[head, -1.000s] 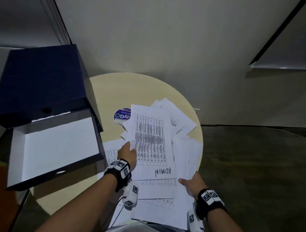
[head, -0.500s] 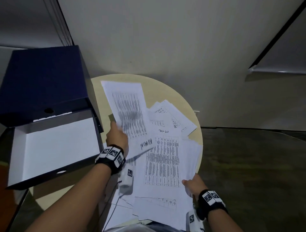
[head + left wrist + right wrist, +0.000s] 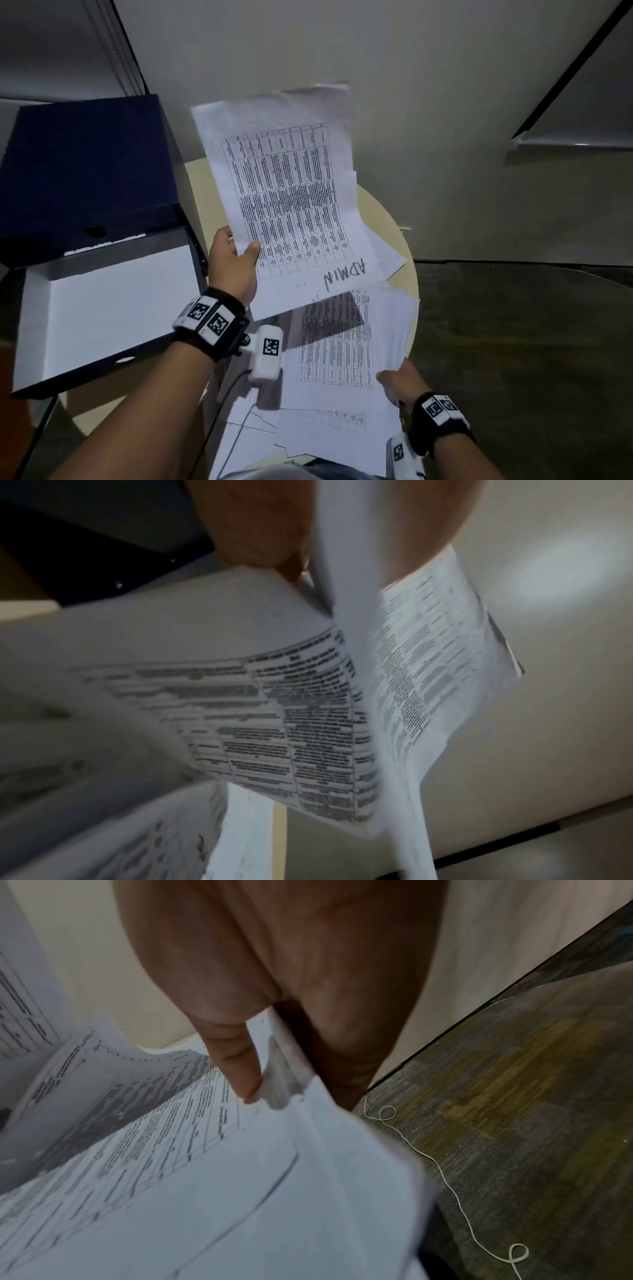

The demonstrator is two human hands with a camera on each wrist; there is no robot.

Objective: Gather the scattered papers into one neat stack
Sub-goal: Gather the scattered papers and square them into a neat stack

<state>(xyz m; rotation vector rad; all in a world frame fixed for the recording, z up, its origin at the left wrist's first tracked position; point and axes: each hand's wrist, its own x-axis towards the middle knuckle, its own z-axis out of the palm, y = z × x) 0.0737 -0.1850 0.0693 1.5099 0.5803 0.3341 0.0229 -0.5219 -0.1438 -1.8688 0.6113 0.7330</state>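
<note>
The left hand holds a printed sheet marked "ADMIN" raised clear of the round table, thumb on the printed face near the sheet's lower left edge and the remaining fingers behind it, pinching the paper. The sheet carries a dense table of text and stands tilted, its top edge reaching in front of the wall. In the left wrist view the fingers close on the edge of at least two sheets, with printed pages fanning out below; the picture is blurred and the exact count cannot be determined. The right hand grips the right edge of the pile of papers lying on the near right part of the table. The right wrist view shows the thumb pressed on top of several sheet edges with the fingers beneath, a pinching hold. The pile is uneven, with sheets fanned at differing angles and some overhanging the table's near edge. More loose sheets lie on the table behind the raised page, partly hidden by it. A dark blue box file lies open at the left, its white interior facing up. A white wrist-mounted device with a cable hangs below the left wrist. A thin white cord lies looped on the carpeted floor.
</note>
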